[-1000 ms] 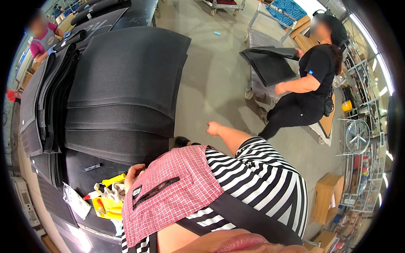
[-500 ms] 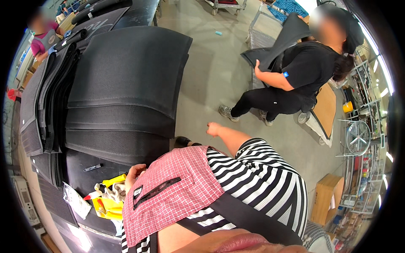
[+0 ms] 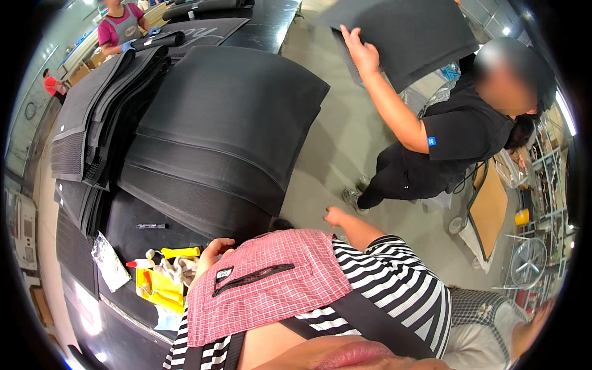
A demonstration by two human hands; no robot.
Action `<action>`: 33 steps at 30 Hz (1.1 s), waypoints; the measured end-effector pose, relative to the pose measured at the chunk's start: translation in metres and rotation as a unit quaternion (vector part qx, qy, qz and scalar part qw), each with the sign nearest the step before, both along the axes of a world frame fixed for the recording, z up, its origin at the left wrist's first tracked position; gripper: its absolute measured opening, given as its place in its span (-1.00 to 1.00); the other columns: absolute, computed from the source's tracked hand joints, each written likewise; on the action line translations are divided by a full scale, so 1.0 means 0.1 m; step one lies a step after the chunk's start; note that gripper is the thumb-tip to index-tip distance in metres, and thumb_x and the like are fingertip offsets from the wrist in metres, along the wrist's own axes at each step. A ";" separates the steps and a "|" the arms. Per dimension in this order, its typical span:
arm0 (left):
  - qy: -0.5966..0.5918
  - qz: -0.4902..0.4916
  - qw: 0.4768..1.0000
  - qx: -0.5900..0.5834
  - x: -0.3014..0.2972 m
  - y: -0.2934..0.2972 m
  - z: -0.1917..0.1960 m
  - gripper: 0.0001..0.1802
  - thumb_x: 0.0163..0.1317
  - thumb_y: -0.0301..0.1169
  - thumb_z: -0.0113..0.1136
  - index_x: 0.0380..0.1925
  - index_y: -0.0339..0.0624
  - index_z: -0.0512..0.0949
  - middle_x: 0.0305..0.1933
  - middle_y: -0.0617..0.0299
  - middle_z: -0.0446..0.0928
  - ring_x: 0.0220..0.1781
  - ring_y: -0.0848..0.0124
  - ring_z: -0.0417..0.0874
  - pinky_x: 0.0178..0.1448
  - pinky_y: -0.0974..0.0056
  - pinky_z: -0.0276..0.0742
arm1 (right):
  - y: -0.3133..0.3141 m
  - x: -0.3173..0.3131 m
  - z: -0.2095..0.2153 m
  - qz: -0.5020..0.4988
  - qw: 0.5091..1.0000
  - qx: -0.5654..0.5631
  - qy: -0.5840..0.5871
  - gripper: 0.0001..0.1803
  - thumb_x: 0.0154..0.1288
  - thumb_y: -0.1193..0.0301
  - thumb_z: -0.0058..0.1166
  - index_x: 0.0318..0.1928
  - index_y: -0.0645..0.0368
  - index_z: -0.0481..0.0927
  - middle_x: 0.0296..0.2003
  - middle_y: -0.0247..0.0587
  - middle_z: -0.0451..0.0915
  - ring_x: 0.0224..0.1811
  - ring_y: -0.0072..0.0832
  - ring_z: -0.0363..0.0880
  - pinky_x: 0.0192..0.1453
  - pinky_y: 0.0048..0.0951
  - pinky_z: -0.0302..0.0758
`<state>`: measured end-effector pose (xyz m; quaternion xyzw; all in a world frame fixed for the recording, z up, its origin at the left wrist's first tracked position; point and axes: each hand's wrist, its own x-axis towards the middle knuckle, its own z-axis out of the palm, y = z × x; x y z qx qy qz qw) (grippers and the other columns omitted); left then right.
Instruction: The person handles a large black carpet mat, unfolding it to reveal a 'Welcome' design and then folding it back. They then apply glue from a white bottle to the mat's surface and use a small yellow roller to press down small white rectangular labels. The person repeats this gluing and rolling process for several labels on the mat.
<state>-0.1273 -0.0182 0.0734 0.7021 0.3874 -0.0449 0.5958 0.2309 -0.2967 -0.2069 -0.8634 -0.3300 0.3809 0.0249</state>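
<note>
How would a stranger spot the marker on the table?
Find the wide stack of black mats. Below it in the picture, on the dark table, left of the left hand, lies the marker. It's slim and black, unlike the white packet nearby.

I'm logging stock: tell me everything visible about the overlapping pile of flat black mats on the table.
The pile of black mats looks rubbery and matte, with fine texture and thin border lines. Its wide sheets overlap, their near edges stepped. It lies on the dark table, right of some folded mats; whether the left hand touches it is unclear.
</note>
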 end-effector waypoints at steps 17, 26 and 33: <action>0.039 0.014 0.999 -0.032 -0.03 -0.07 0.42 -0.66 0.43 -0.33 0.16 0.15 -0.14 0.52 0.14 0.07 0.59 0.21 0.24 0.58 0.32 0.21 0.48 | 0.18 -0.02 0.10 -0.036 0.999 -0.004 -0.008 -0.31 0.19 0.20 0.10 0.31 0.28 0.45 0.21 0.12 0.53 0.20 -0.06 0.57 0.26 -0.20 0.51; 0.010 -0.004 1.000 -0.026 -0.04 -0.06 0.26 -0.64 0.43 -0.31 0.15 0.17 -0.15 0.51 0.14 0.04 0.58 0.20 0.22 0.58 0.32 0.20 0.48 | 0.13 0.01 0.01 -0.028 1.000 -0.005 -0.012 -0.34 0.18 0.21 0.09 0.27 0.30 0.48 0.19 0.14 0.54 0.19 -0.05 0.58 0.28 -0.19 0.50; -0.065 -0.025 0.998 0.013 -0.09 -0.02 0.03 -0.64 0.42 -0.28 0.19 0.10 -0.26 0.54 -0.03 0.06 0.61 0.03 0.29 0.63 0.13 0.24 0.56 | 0.09 0.00 -0.11 -0.034 0.999 -0.001 -0.012 -0.36 0.15 0.23 0.11 0.23 0.29 0.53 0.20 0.15 0.53 0.21 -0.05 0.56 0.27 -0.19 0.51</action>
